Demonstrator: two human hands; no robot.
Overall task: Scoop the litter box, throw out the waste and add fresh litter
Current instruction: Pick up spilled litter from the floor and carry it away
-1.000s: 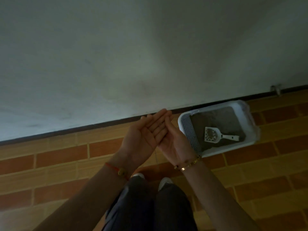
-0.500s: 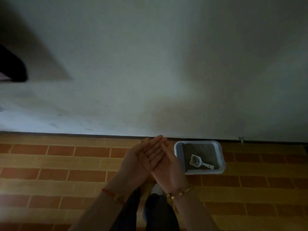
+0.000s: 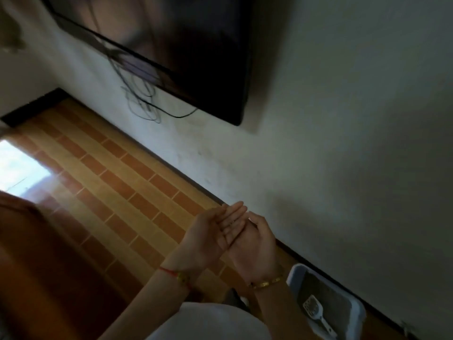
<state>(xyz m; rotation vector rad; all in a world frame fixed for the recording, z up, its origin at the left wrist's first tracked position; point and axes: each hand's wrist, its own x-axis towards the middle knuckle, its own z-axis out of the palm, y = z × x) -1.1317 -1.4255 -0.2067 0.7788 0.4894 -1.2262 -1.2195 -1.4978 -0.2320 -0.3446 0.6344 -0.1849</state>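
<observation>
Empty, open left hand (image 3: 215, 238) and right hand (image 3: 255, 251) now swung leftward from the litter box (image 3: 356, 304), scoop (image 3: 316, 312) untouched inside.

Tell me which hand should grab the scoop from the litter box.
Right, probably. The right hand is on the side of the litter box, where the scoop lies; the left hand is farther. Both are empty.

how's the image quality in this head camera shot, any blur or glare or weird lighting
Head view: dim overall, tilted, with motion blur smearing the wall-mounted screen and its cables; blown-out glare on the floor at left; both hands fairly sharp; litter box and scoop shadowed, soft.
</observation>
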